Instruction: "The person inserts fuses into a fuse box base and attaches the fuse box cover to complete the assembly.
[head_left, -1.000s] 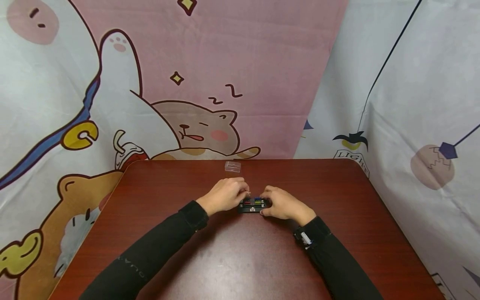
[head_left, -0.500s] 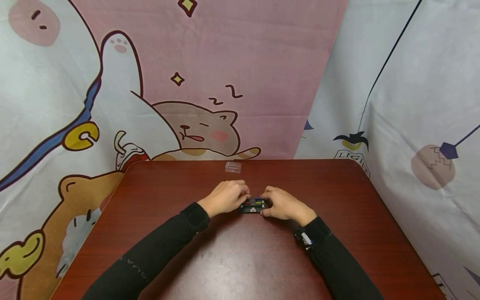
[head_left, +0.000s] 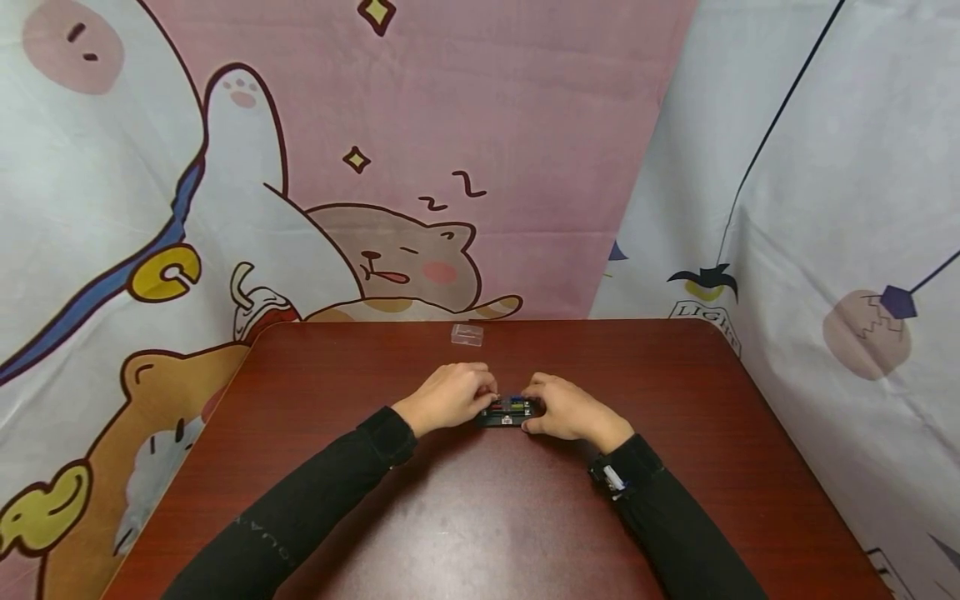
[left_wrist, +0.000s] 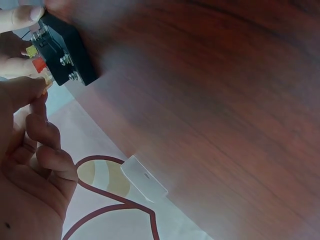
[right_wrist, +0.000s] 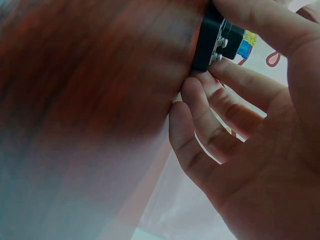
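A small black fuse block point(head_left: 510, 412) with coloured fuses lies on the red-brown table point(head_left: 480, 517), between both hands. My left hand point(head_left: 489, 395) is at the block's left end. In the left wrist view its curled fingertips point(left_wrist: 31, 92) pinch an orange fuse point(left_wrist: 46, 80) at the block point(left_wrist: 67, 57). My right hand point(head_left: 531, 410) grips the right end. In the right wrist view its thumb and fingers point(right_wrist: 235, 82) clamp the block point(right_wrist: 212, 41) beside a blue fuse point(right_wrist: 244, 49). How deep the orange fuse sits is hidden.
A clear plastic cover point(head_left: 467, 334) lies near the table's far edge, also visible in the left wrist view as the cover point(left_wrist: 145, 179). Printed cloth backdrops point(head_left: 450, 150) hang close behind and to the right of the table.
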